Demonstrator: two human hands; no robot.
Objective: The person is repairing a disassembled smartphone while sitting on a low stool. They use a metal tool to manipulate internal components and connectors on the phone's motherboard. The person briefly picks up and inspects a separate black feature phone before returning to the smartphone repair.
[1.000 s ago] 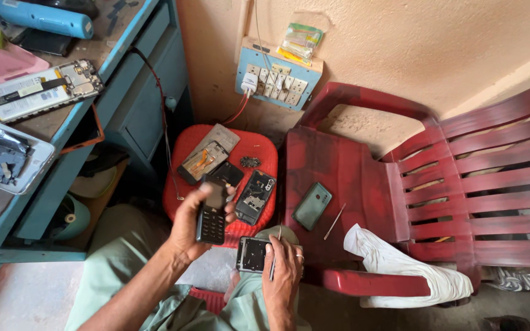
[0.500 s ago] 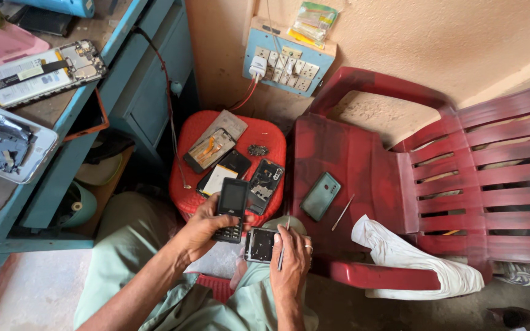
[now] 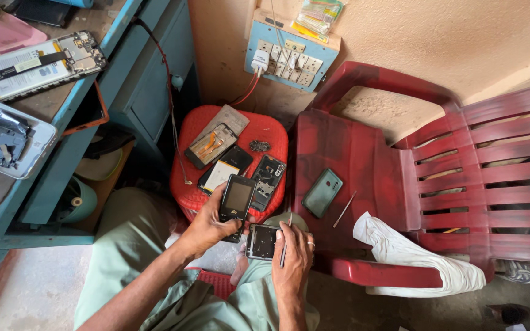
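Left hand [image 3: 207, 227] is closed round a black keypad phone [image 3: 237, 199], thumb on the near edge, fingers behind; the phone stands nearly upright, screen facing the camera, at about 12 o'clock from the hand and just over the front rim of the red stool [image 3: 185, 184].

Right hand [image 3: 292, 260] is closed on two things: a small phone frame [image 3: 262, 241], pinched flat at its 9 o'clock side, and a thin metal tool [image 3: 285, 242] held pen-like between the fingers, tip pointing toward 12 o'clock. A ring shows on one finger.

On the stool, from 11 to 2 o'clock of the held phone: an opened phone with orange flex cable [image 3: 211, 144], a battery on a black phone [image 3: 221, 175], a stripped phone back [image 3: 267, 175], a small dark part [image 3: 259, 146].

On the red chair [image 3: 363, 153] seat: a green phone [image 3: 322, 193], a thin probe [image 3: 343, 209], a white cloth [image 3: 412, 254].

Handling judgement: the keypad phone looks light, rigid, with smooth plastic sides, so somewhat slippery; best held by the long edges, off the screen. The frame looks thin and likely to flex or crack; hold it by the rim, clear of any exposed contacts.
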